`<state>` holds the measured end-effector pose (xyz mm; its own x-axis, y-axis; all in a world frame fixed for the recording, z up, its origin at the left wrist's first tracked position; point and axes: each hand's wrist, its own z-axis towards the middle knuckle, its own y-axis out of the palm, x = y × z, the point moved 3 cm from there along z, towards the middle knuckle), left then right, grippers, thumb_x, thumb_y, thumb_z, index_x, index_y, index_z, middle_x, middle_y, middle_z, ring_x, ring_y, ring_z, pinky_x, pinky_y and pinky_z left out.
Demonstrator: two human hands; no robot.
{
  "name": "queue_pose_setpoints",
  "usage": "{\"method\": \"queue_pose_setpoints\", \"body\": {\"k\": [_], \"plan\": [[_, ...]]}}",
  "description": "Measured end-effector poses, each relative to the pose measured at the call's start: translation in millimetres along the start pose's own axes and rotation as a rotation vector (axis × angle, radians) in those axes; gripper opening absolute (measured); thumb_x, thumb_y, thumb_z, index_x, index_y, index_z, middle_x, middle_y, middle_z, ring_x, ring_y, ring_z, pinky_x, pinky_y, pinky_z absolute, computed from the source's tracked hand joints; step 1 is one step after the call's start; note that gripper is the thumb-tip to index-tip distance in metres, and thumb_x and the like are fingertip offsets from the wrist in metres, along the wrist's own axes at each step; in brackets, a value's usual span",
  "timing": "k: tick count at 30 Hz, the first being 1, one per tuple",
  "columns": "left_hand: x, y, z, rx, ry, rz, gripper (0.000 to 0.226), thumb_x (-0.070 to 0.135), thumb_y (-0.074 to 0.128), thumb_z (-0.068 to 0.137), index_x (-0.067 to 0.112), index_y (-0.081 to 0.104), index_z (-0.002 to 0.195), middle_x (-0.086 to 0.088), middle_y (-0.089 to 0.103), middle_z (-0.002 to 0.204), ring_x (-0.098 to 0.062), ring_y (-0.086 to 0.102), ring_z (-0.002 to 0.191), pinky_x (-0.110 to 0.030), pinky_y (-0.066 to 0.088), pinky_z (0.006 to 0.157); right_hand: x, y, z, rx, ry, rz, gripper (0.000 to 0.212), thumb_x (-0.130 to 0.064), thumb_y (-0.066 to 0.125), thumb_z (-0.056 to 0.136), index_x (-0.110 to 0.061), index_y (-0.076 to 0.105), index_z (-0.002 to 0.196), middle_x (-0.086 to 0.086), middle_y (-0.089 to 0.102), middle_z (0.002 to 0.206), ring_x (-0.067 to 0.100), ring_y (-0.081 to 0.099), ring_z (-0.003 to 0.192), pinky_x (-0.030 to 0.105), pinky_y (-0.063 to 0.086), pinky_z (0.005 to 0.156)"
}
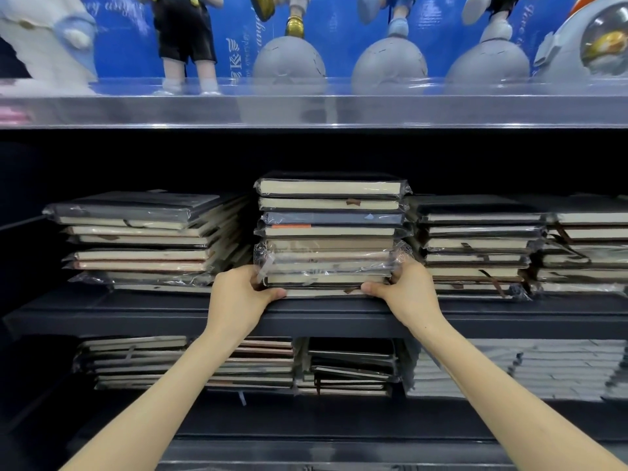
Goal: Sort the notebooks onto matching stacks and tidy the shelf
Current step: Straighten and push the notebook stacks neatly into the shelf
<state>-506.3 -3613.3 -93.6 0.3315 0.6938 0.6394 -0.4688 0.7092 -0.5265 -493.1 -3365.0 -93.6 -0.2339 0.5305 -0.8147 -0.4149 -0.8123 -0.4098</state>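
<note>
A tall middle stack of plastic-wrapped notebooks [329, 232] stands on the dark shelf [136, 314], with dark covers on top and cream page edges facing me. My left hand [238, 294] grips the stack's lower left corner, thumb under the bottom books. My right hand [407, 290] grips the lower right corner the same way. A lower left stack of notebooks [136, 236] sits beside it, slightly askew. To the right stand two more notebook stacks [475, 243] with brown ribbon markers.
A clear upper shelf [306, 110] carries figurines [289, 59] in front of a blue backing. Below the dark shelf lie more notebook piles [350, 368], uneven in the middle, and pale ones at the right [543, 368].
</note>
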Motion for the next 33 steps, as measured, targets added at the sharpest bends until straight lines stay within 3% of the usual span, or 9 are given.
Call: {"method": "queue_pose_setpoints", "body": {"k": [5,9,11,14,18,22,26,29,33], "plan": [[6,-6,-4,-0.073,-0.025,-0.057,0.030,0.025,0.083,0.070,0.014,0.068,0.094,0.009,0.066,0.085,-0.013,0.063,0.090,-0.008,0.040,0.066,-2,-2,-6,-0.039,0.017,0.001,0.057,-0.016,0.082,0.072,-0.012,0.057,0.123,-0.002,0.065,0.117,0.015,0.058,0.113,0.027,0.044,0.096],[5,-20,-22,-0.118,-0.082,-0.272,0.067,0.020,0.081,0.073,0.017,0.052,0.133,0.013,0.056,0.119,-0.001,0.050,0.111,-0.015,0.037,0.093,-13,-14,-37,0.036,-0.033,0.131,0.080,-0.016,0.077,0.078,-0.019,0.035,0.146,-0.006,0.055,0.129,0.009,0.049,0.122,0.031,0.039,0.107],[-4,-28,-33,-0.075,-0.127,-0.377,0.070,0.019,0.080,0.073,0.019,0.050,0.136,0.008,0.057,0.128,-0.006,0.052,0.118,-0.021,0.039,0.100,-18,-19,-54,0.254,-0.116,0.035,0.066,-0.028,0.073,0.082,-0.021,0.044,0.141,-0.007,0.065,0.117,0.010,0.062,0.107,0.032,0.049,0.094],[-13,-42,-48,-0.005,-0.131,-0.417,0.062,0.019,0.079,0.075,0.020,0.055,0.131,0.004,0.061,0.127,-0.008,0.056,0.117,-0.025,0.043,0.101,-37,-17,-71,0.499,-0.318,-0.053,0.037,-0.039,0.067,0.084,-0.019,0.063,0.116,-0.016,0.065,0.076,0.001,0.060,0.066,0.011,0.041,0.064],[-14,-74,-55,0.209,-0.017,-0.308,0.038,0.020,0.074,0.080,0.016,0.065,0.117,0.011,0.070,0.101,0.002,0.065,0.093,-0.013,0.049,0.086,-69,21,-72,0.289,-0.509,0.156,0.016,-0.028,0.068,0.086,-0.019,0.064,0.099,-0.016,0.058,0.071,0.002,0.057,0.069,0.008,0.042,0.060],[-24,-125,-52,0.554,0.128,-0.062,0.019,0.026,0.065,0.088,0.012,0.072,0.099,0.016,0.063,0.076,0.003,0.061,0.075,-0.006,0.044,0.068,-107,71,-77,0.002,-0.509,0.225,0.028,-0.028,0.066,0.088,-0.027,0.059,0.116,-0.012,0.064,0.095,0.001,0.060,0.086,0.012,0.049,0.072],[-56,-168,-28,0.705,0.166,-0.012,0.028,0.030,0.058,0.093,0.010,0.065,0.111,0.005,0.062,0.093,-0.002,0.056,0.078,-0.018,0.044,0.078,-140,115,-70,-0.091,-0.479,0.244,0.050,-0.037,0.058,0.092,-0.031,0.043,0.139,-0.032,0.044,0.121,-0.009,0.046,0.114,0.015,0.042,0.097],[-81,-180,0,0.567,0.048,-0.080,0.050,0.042,0.055,0.092,0.012,0.050,0.132,-0.004,0.057,0.123,-0.019,0.053,0.113,-0.032,0.041,0.098,-157,143,-60,-0.111,-0.375,0.267,0.063,-0.046,0.054,0.092,-0.035,0.027,0.147,-0.027,0.036,0.139,-0.004,0.036,0.128,0.028,0.033,0.111],[-131,-170,35,0.097,-0.270,-0.255,0.098,0.070,0.059,0.073,0.020,0.024,0.149,-0.003,0.038,0.149,-0.021,0.037,0.135,-0.035,0.031,0.108,-150,177,-53,-0.205,-0.066,0.227,0.097,-0.054,0.066,0.080,-0.029,0.006,0.152,-0.006,0.029,0.154,0.016,0.031,0.140,0.027,0.031,0.104]]}}
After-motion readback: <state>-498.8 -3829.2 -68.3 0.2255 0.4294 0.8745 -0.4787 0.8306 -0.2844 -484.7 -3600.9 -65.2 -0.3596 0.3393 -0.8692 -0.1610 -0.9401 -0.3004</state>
